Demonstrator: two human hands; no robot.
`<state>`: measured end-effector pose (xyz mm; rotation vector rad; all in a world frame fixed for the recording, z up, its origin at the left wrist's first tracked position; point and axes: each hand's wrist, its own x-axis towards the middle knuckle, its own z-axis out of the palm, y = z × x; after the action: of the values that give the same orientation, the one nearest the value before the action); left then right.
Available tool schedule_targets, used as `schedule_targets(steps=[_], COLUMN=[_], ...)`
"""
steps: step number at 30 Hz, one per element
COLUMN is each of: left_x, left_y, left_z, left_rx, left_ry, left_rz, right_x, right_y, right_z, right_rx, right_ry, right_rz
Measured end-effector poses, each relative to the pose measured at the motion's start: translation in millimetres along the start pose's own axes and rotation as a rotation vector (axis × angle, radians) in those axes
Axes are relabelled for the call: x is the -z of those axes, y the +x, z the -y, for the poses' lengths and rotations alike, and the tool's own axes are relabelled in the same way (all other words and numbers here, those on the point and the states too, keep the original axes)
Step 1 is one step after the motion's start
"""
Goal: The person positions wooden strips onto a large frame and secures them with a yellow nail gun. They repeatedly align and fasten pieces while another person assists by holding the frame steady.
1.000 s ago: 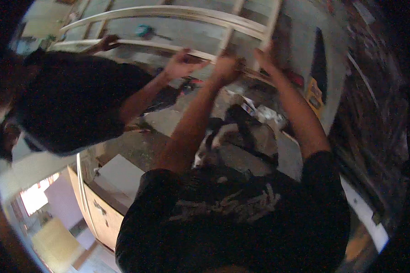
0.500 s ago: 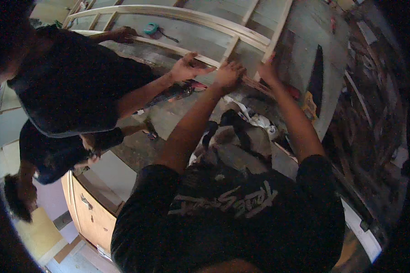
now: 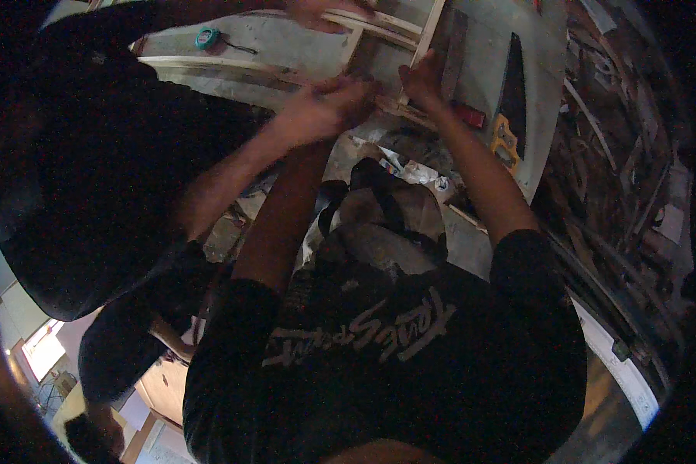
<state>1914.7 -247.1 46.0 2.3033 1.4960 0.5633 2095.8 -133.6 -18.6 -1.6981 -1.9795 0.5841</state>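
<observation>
A light wooden frame (image 3: 428, 29) of rails and crosspieces lies in front of me. My right hand (image 3: 423, 83) is closed around its near right corner, thumb lying along the side piece. My left hand (image 3: 359, 102) is closed at the near rail, left of the right hand; a co-worker's hand (image 3: 317, 116) and forearm cross over it and hide most of it. The co-worker's other hand (image 3: 325, 12) reaches over the frame farther off, fingers outstretched.
A handsaw (image 3: 508, 131) with a yellow handle and a red object (image 3: 469, 116) lie right of the frame. A teal tape measure (image 3: 206, 37) sits within it. Scrap wood (image 3: 611, 162) is piled at far right. Another person (image 3: 143, 332) is at lower left.
The co-worker has leaned in; one hand has come across my left hand and the other has moved right over the frame. My hands stay at the corner while the view has shifted.
</observation>
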Motion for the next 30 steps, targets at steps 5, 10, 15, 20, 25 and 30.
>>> schedule_targets(steps=[5, 10, 15, 20, 25, 30], left_x=[22, 8, -5, -10, -58, -89], left_y=[-22, -1, -37, -176, -272, -330], left_z=[-34, -45, -40, -40, -17, 4], left_rx=[-0.275, 0.032, 0.046, 0.364, 0.642, 0.323], left_ry=[0.193, -0.388, -0.368, -0.394, -0.445, -0.448], left_rz=[-0.146, 0.401, 0.065, -0.206, 0.024, -0.042], right_x=[2, 10, 53, 118, 131, 118], right_y=[0, 0, -29, -67, -123, -160], right_z=[-2, -16, -1, 5, -35, -53], right_rx=[0.183, 0.096, 0.272, 0.723, 0.224, 0.071], right_ry=[0.380, 0.193, 0.341, -0.054, 0.212, 0.301], right_rz=[0.000, 0.288, 0.293, 0.176, -0.007, -0.544])
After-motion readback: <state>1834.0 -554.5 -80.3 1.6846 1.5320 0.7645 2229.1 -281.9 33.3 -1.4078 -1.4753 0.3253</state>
